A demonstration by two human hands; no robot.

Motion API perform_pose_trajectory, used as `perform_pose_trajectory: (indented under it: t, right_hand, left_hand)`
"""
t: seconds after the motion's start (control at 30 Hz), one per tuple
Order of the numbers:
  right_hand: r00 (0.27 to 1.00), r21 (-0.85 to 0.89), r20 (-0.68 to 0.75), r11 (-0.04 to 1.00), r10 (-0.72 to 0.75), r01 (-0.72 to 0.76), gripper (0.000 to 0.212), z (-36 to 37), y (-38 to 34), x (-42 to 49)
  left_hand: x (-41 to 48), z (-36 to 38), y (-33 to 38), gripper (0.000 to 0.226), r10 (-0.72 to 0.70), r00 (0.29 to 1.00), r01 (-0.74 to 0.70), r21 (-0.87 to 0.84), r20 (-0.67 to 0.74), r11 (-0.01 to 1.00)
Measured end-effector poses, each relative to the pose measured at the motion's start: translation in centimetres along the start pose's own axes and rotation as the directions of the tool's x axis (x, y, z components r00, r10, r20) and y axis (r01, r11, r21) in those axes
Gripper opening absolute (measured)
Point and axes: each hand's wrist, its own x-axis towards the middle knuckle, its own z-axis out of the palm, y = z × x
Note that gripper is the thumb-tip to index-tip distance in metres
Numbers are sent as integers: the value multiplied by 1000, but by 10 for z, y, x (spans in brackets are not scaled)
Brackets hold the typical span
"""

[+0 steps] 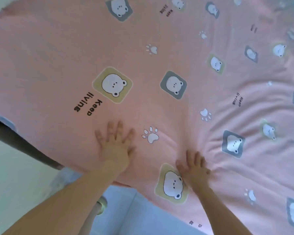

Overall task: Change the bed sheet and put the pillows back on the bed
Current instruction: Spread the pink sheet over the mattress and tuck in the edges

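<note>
From the head camera, a pink bed sheet [58,56] printed with bear faces, paw prints and the words "Keep living" is spread over the bed and fills most of the view. The left hand [115,146] lies flat on the sheet near the bed's near edge, fingers straight and fanned wide, gripping nothing. The right hand [194,168] also presses flat on the sheet, fingers straight and spread, just beside a yellow bear patch [172,184]. A white paw print [150,134] sits between the two hands. The fabric around the left hand is smooth, while creases radiate from the right hand towards the right. At the left, the dark bed frame [24,146] shows below the sheet's edge, with pale floor [10,184] beneath it.
</note>
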Motion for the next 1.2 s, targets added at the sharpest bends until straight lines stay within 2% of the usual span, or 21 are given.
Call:
perform_pose_trajectory:
  t: [0.07,0.13,0.2,0.3,0.37,0.43,0.5,0.53,0.63,0.7,0.8,0.9,0.97,1.03,1.2]
  right_hand:
    - [997,28,50,998,-55,53,73,47,43,-36]
    - [995,28,89,999,-45,42,83,72,79,-74]
    - [992,57,49,992,-118,115,76,89,114,-108]
    - [991,235,87,969,-97,75,58,99,161,-147]
    - [997,391,36,917,67,-76,50,103,201,-166]
    - [966,597,3,774,260,-211,44,111,248,-177]
    - [918,758,45,586,393,-288,39,123,295,-182]
    - [891,829,98,459,442,-319,38,129,316,-185]
    - [804,956,270,-49,530,-289,28,144,369,-200]
    - [759,929,366,-262,538,-263,24,153,398,-210]
    - [717,881,442,-411,539,-234,25,166,443,-221]
    - [650,823,510,-539,563,-178,24,168,497,-222]
    - [599,786,553,-602,579,-144,23,166,536,-219]
    - [551,755,589,-646,591,-115,24,163,577,-210]
    - [497,712,629,-700,597,-61,27,157,667,-178]
  left_hand:
    - [-16,12,10,63,-78,997,77,-26,-16,997]
    - [-30,13,19,64,-122,992,123,-44,7,991]
    - [-46,13,36,65,-147,988,149,-39,51,988]
    - [-67,19,87,57,-61,994,60,14,91,998]
    - [-84,21,137,53,69,993,-71,22,91,997]
    - [-104,25,194,55,197,974,-200,12,110,980]
    - [-127,32,249,54,286,948,-289,1,138,957]
    - [-138,36,273,54,325,934,-328,-5,149,945]
    - [-159,44,333,53,426,894,-429,-12,138,903]
    - [-166,39,367,52,489,865,-492,-5,112,871]
    - [-167,22,418,43,584,810,-585,7,60,811]
    - [-160,1,480,12,656,754,-656,-5,12,754]
    - [-151,-14,531,11,676,737,-676,18,0,737]
    - [-135,-22,589,17,725,689,-723,61,-3,688]
    - [-112,-21,727,16,757,653,-757,23,36,652]
